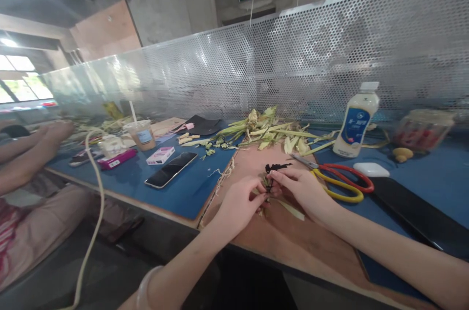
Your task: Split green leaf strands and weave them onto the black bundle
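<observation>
My left hand [240, 202] and my right hand [302, 188] meet over a brown board [293, 236]. Both pinch a small bundle of dry green leaf strips [268, 187] between the fingertips. A pale leaf strip [291, 210] trails from the bundle under my right hand. A small black wire tie [276, 167] lies on the board just beyond my fingers. Scissors with red and yellow handles [339, 180] lie right of my right hand.
A heap of green leaves and stalks [264, 131] lies by the perforated metal screen [293, 55]. A white bottle [355, 121], a white pebble-shaped object [371, 169], a phone [170, 169], a pink box [160, 155] and an iced drink cup [141, 134] stand around. Another person's arms [32, 148] rest at left.
</observation>
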Tool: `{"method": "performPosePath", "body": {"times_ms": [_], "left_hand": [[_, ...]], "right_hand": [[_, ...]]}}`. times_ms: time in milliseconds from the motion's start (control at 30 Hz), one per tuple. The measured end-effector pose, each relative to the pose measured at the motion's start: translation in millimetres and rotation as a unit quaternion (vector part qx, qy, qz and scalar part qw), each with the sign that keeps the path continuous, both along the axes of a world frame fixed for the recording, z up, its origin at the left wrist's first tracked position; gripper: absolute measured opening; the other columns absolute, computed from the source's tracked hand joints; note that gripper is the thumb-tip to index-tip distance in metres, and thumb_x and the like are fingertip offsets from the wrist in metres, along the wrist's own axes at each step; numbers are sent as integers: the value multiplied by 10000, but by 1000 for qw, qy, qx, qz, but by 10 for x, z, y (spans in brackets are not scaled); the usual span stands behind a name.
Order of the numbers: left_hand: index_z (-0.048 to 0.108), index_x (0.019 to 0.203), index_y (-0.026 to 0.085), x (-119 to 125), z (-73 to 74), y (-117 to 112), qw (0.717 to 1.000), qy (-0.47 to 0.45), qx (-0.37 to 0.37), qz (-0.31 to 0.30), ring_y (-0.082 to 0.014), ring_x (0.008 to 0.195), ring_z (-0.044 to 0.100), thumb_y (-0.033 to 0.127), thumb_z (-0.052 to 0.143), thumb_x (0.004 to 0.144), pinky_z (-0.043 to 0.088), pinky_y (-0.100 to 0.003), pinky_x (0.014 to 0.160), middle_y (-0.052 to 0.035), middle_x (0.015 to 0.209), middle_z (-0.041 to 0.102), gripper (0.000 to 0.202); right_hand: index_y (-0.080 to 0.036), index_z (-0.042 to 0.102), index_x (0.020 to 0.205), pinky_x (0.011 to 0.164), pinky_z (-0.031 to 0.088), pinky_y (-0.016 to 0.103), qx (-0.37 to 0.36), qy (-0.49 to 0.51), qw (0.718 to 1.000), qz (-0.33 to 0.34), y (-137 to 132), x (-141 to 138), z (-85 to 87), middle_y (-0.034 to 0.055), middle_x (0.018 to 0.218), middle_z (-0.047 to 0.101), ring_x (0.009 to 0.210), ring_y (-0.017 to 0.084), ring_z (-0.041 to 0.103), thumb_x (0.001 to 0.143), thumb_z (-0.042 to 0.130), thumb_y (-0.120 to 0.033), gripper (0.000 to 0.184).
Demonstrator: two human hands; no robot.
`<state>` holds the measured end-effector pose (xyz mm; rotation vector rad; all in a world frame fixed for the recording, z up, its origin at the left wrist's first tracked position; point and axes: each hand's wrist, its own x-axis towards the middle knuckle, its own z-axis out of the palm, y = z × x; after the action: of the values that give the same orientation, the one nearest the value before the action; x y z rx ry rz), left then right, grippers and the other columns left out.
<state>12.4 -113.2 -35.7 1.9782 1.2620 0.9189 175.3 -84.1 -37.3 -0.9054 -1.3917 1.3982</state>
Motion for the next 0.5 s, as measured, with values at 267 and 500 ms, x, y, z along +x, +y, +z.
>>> {"method": "performPosePath", "body": {"times_ms": [267, 500], "left_hand": [[565, 765, 168, 25, 1, 7, 1000, 9, 8, 16, -153, 691, 621, 247, 477, 768, 472, -225, 573, -40, 844, 619, 118], [556, 883, 164, 36, -9, 21, 997, -53, -52, 23, -168, 651, 642, 302, 509, 760, 471, -231, 539, -54, 809, 655, 191]], "right_hand": [[-147, 555, 599, 533, 357, 216, 165, -165, 972, -33, 24, 16, 70, -29, 561, 464, 573, 100, 441, 777, 507, -376, 295], [-145, 622, 920, 627, 450, 255, 177, -202, 963, 17, -91, -52, 315, 29, 768, 637, 708, 150, 574, 749, 533, -256, 223]]}}
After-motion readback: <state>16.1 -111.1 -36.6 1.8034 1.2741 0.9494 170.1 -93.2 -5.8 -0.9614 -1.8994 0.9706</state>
